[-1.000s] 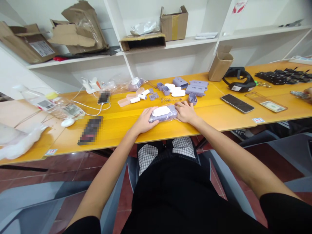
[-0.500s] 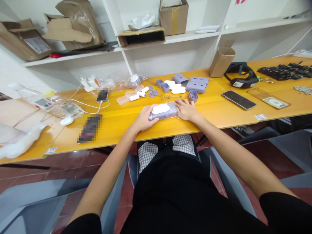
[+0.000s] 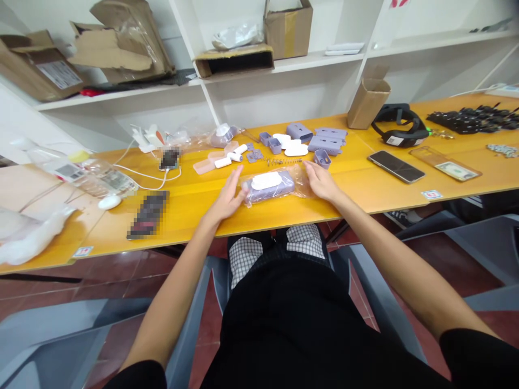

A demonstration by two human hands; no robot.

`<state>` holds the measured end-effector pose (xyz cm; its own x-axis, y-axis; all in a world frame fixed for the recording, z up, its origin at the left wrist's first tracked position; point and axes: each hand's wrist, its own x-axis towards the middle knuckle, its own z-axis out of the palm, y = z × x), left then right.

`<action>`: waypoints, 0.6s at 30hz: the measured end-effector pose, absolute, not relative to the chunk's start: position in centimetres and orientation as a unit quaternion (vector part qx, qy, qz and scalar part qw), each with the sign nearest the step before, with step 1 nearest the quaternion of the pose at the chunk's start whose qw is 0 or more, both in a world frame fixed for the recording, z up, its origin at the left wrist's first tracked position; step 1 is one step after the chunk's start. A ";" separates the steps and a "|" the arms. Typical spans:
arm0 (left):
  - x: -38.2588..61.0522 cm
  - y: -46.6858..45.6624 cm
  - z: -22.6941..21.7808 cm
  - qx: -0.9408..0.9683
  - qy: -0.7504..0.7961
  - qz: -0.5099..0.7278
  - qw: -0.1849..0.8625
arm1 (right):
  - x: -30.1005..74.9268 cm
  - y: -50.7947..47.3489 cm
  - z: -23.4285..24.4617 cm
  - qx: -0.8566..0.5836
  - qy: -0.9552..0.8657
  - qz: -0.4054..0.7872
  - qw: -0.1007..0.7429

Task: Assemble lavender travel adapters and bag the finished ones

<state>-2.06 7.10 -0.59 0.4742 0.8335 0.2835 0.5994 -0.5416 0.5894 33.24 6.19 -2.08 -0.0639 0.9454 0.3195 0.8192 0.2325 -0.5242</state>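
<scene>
A purple plastic case with a white oval piece on top lies flat on the table inside a clear plastic bag. At the bag's left end is my left hand, its fingers stretched up and the thumb apart, close against the plastic. My right hand stands at the bag's right edge with fingers extended. Whether its fingertips touch the bag is hard to see. Beyond the bag lie small springs, white oval pieces, white cylinders and purple cups.
On the yellow table are a blurred dark item, plastic bottles, a phone, a clear case with a banknote and a black headset. Cardboard boxes stand on the white shelves behind.
Both hands have let go of the bagged case and moved apart, the left to the left and the right to the right. The bag's right end now shows, spread out.
</scene>
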 end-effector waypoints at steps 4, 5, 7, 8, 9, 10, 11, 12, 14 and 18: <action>-4.1 6.3 -1.2 0.809 0.520 0.244 0.124 | 35.2 3.3 -2.8 -0.611 -0.765 0.030 0.201; -4.3 6.1 -1.3 0.813 0.535 0.209 0.097 | 35.4 2.5 -3.0 -0.622 -0.764 0.014 0.170; -4.2 5.6 -1.2 0.821 0.553 0.129 0.056 | 35.6 1.3 -3.0 -0.642 -0.755 0.001 0.134; -4.1 5.4 -1.0 0.823 0.558 0.096 0.042 | 35.5 1.0 -3.0 -0.650 -0.750 0.001 0.126; -3.9 5.2 -0.9 0.823 0.563 0.071 0.032 | 35.4 0.8 -2.9 -0.655 -0.746 0.004 0.122; -3.6 5.1 -0.6 0.822 0.567 0.055 0.025 | 35.3 0.7 -2.8 -0.658 -0.743 0.008 0.121; -3.4 5.0 -0.4 0.820 0.570 0.043 0.021 | 35.2 0.7 -2.7 -0.659 -0.742 0.010 0.120; -3.2 5.0 -0.2 0.818 0.573 0.033 0.018 | 35.1 0.8 -2.6 -0.660 -0.742 0.011 0.119; -3.1 4.9 0.0 0.816 0.577 0.019 0.018 | 35.1 0.9 -2.6 -0.657 -0.745 0.006 0.115; -3.2 4.9 0.1 0.817 0.576 0.014 0.023 | 35.2 1.1 -2.8 -0.654 -0.748 -0.003 0.108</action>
<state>-3.16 4.93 0.10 0.3366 0.9417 -0.0031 0.9403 -0.3359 0.0543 35.24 1.06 -2.78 -0.1201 0.9787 0.1665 0.9802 0.1436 -0.1367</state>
